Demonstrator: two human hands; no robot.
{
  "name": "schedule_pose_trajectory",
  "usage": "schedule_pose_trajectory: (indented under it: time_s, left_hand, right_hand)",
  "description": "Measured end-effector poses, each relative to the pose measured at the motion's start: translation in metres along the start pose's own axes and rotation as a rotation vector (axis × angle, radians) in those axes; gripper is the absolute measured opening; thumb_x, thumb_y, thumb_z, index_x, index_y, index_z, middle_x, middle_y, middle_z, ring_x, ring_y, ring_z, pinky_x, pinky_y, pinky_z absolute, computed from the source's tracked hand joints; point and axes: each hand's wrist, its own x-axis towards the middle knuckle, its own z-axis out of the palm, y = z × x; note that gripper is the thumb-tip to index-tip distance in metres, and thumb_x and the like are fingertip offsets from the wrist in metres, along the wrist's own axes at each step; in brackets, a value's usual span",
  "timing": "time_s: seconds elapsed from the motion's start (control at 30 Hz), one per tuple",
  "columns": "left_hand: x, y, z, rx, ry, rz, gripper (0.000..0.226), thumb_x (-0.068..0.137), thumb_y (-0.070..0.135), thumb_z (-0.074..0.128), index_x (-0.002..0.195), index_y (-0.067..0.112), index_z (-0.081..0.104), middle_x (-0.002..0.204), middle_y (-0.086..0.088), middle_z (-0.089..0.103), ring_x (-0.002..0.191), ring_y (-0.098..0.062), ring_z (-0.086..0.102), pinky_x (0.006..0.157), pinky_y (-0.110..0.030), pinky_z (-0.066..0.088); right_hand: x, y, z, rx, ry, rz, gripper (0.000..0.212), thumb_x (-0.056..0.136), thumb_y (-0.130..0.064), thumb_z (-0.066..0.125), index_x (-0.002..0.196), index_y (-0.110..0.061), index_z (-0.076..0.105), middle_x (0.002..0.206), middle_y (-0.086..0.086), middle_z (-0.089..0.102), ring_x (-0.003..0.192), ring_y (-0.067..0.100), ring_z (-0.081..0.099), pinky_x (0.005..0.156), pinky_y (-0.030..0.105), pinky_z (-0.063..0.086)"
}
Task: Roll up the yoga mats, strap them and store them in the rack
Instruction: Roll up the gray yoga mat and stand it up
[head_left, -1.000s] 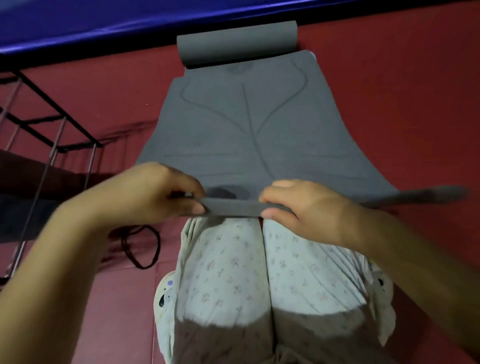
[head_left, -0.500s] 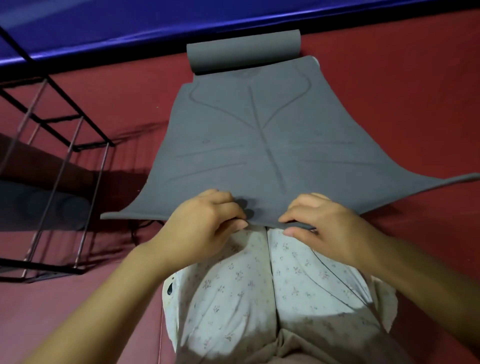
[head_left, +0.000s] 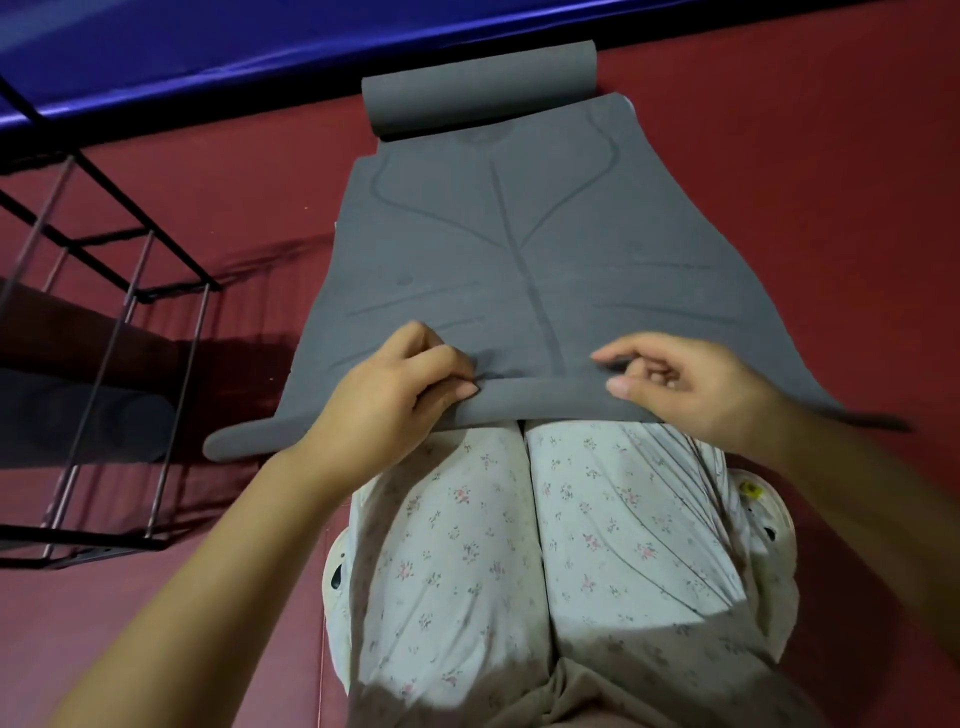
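A grey yoga mat (head_left: 519, 244) lies spread on the red floor in front of my knees, its far end curled into a small roll (head_left: 480, 85). The near edge is folded over into a narrow first turn (head_left: 540, 400). My left hand (head_left: 400, 384) grips that fold at its left, fingers curled over it and thumb on top. My right hand (head_left: 680, 384) pinches the fold at its right with thumb and curled fingers. The mat's near corners stick out flat to both sides.
A black metal rack (head_left: 130, 312) stands on the left, with dark rolled mats (head_left: 88, 415) on its lower level. A blue mat or padding (head_left: 208, 47) runs along the far edge. My knees in floral trousers (head_left: 519, 545) sit just behind the fold.
The near edge, held lifted a second ago, has come down and been turned over into a first fold. Both hands moved forward onto the mat, and the view shifted right.
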Motion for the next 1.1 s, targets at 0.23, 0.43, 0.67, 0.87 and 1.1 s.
schedule_pose_trajectory:
  time_s: [0.23, 0.43, 0.67, 0.87, 1.1]
  left_hand:
    - [0.002, 0.021, 0.014, 0.45, 0.146, 0.072, 0.016, 0.085, 0.011, 0.052, 0.088, 0.008, 0.067, 0.087, -0.008, 0.056, 0.075, -0.027, 0.049, 0.069, -0.03, 0.02]
    - [-0.004, 0.025, 0.024, 0.239, 0.153, 0.063, 0.021, 0.085, 0.005, 0.055, 0.102, 0.005, 0.068, 0.088, -0.007, 0.061, 0.075, -0.028, 0.055, 0.07, -0.038, 0.041]
    - [0.001, 0.018, 0.025, 0.168, 0.0, 0.048, 0.024, 0.079, 0.029, 0.068, 0.093, 0.009, 0.066, 0.088, -0.001, 0.062, 0.079, -0.022, 0.056, 0.074, -0.035, 0.042]
    - [-0.013, 0.026, 0.016, 0.043, 0.02, 0.028, 0.026, 0.081, 0.037, 0.062, 0.083, 0.011, 0.067, 0.079, 0.004, 0.06, 0.072, -0.016, 0.055, 0.067, -0.032, 0.046]
    - [-0.044, 0.04, 0.019, 0.018, -0.033, 0.08, 0.02, 0.081, 0.032, 0.063, 0.083, 0.013, 0.067, 0.082, 0.005, 0.06, 0.073, -0.016, 0.055, 0.069, -0.03, 0.041]
  right_hand:
    - [0.01, -0.009, 0.026, -0.692, 0.204, -0.516, 0.052, 0.058, 0.014, 0.048, 0.099, -0.011, 0.069, 0.094, 0.002, 0.062, 0.089, 0.016, 0.044, 0.078, 0.026, 0.03]
    - [0.007, -0.004, 0.026, -0.412, 0.151, -0.45, 0.04, 0.077, -0.011, 0.038, 0.099, -0.004, 0.072, 0.095, 0.002, 0.066, 0.089, 0.012, 0.05, 0.082, 0.017, 0.042]
    - [0.004, 0.007, 0.026, -0.283, 0.14, -0.306, 0.024, 0.074, -0.026, 0.073, 0.096, -0.016, 0.074, 0.09, -0.014, 0.062, 0.09, 0.005, 0.055, 0.086, 0.019, 0.04]
    - [-0.012, -0.004, 0.033, -0.236, 0.166, -0.251, 0.019, 0.069, -0.015, 0.081, 0.087, -0.02, 0.076, 0.081, -0.022, 0.061, 0.088, 0.002, 0.056, 0.079, 0.009, 0.039]
    - [-0.052, 0.0, 0.047, -0.326, 0.121, -0.321, 0.014, 0.076, -0.032, 0.061, 0.084, -0.025, 0.07, 0.084, -0.019, 0.06, 0.082, -0.001, 0.053, 0.082, 0.019, 0.035]
